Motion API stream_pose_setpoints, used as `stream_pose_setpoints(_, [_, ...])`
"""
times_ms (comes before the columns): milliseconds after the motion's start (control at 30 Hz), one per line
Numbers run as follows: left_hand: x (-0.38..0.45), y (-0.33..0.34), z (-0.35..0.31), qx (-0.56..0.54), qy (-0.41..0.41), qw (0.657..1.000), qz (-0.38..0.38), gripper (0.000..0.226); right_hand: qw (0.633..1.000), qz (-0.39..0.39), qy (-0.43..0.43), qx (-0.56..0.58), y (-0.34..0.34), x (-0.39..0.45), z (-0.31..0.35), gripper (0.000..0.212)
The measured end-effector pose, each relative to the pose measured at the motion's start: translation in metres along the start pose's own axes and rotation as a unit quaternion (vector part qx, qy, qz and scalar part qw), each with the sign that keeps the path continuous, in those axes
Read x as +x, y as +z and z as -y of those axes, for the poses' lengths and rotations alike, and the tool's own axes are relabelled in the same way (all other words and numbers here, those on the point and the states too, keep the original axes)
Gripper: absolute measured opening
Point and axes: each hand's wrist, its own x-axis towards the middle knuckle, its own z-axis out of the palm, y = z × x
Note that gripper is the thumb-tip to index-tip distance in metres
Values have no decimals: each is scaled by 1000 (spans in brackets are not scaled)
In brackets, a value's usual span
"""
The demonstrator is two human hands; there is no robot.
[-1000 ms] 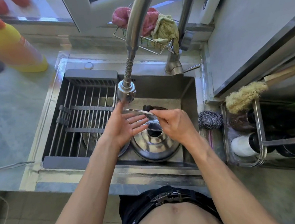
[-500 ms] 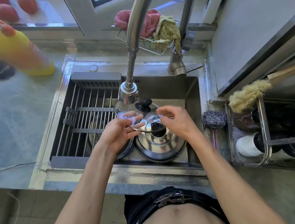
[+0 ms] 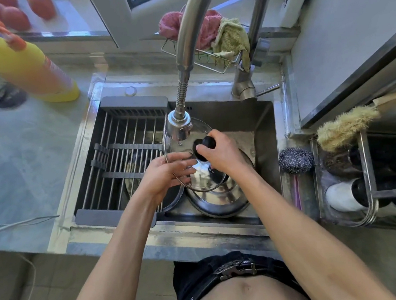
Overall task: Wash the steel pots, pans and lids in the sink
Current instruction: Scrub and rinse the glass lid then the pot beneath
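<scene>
Tilted up since a moment ago: round glass lid with steel rim [image 3: 186, 136], now face-on under the spout rather than edge-on. Right hand [image 3: 218, 151] curled round its black knob [image 3: 205, 145]; left hand [image 3: 168, 172] flat beneath, fingers nearly straight, rubbing the glass. Held over a domed steel lid [image 3: 220, 198] lying in the sink basin [image 3: 264, 144], with another dark pan [image 3: 172, 197] partly hidden under the slatted drying rack [image 3: 125, 151]. Rinsing step, by the look of it, though no stream plainly visible from the chrome pull-down spray head [image 3: 179, 127] (only a drip). Next, probably: turn the lid, rinse the other face, set it on the rack, keeping a firm hold on the wet knob. Beside the basin, a steel wool scrubber [image 3: 295, 160] and a wire caddy of brushes [image 3: 367, 175]. Further back on the grey counter [image 3: 24, 146], a yellow detergent bottle [image 3: 24, 67]; pink and green cloths [image 3: 215, 33] in a wire basket below the window.
</scene>
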Motion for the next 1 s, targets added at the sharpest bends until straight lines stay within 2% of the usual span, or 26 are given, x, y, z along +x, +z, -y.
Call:
stream_pose_setpoints(100, [6, 3, -2, 23, 12, 999, -21, 11, 1000, -12, -17, -10, 0, -5, -4, 22])
stream_pose_setpoints(200, [15, 8, -7, 33, 51, 995, -80, 20, 997, -3, -58, -47, -4, -10, -5, 21])
stream_pose_setpoints(267, [24, 12, -8, 153, 116, 970, -149, 34, 993, -3, -97, -71, -3, -12, -6, 21])
stream_pose_setpoints(300, [28, 12, -6, 257, 162, 936, -179, 45, 990, -4, -114, -78, -2, -12, -7, 21])
stream_pose_setpoints(367, [35, 10, -2, 480, 224, 824, -201, 65, 987, -10, -132, -88, -4, -13, -9, 22])
stream_pose_setpoints(433, [36, 6, -3, 633, 244, 716, -167, 67, 986, -11, -134, -97, -7, -11, -12, 23])
stream_pose_setpoints(533, [30, 6, 4, 756, 247, 600, -84, 66, 985, -2, -134, -111, -10, -8, -17, 23])
stream_pose_setpoints(600, [29, 3, 14, 794, 266, 545, -34, 64, 984, 1, -139, -115, -8, -8, -19, 22])
stream_pose_setpoints(667, [28, 1, 16, 794, 278, 541, -10, 64, 981, 9, -146, -126, -4, -9, -19, 22])
stream_pose_setpoints(800, [41, -4, 2, 762, 267, 589, -34, 71, 970, 37, -187, -152, 5, -16, -20, 23])
stream_pose_setpoints(867, [50, -5, -6, 755, 242, 607, -42, 64, 962, 57, -204, -171, 7, -21, -21, 26])
stream_pose_setpoints(933, [53, -3, -14, 735, 199, 645, -54, 59, 957, 65, -220, -180, 7, -23, -23, 28])
stream_pose_setpoints(1000, [51, -1, -18, 674, 174, 713, -83, 57, 953, 56, -235, -185, 5, -23, -25, 31])
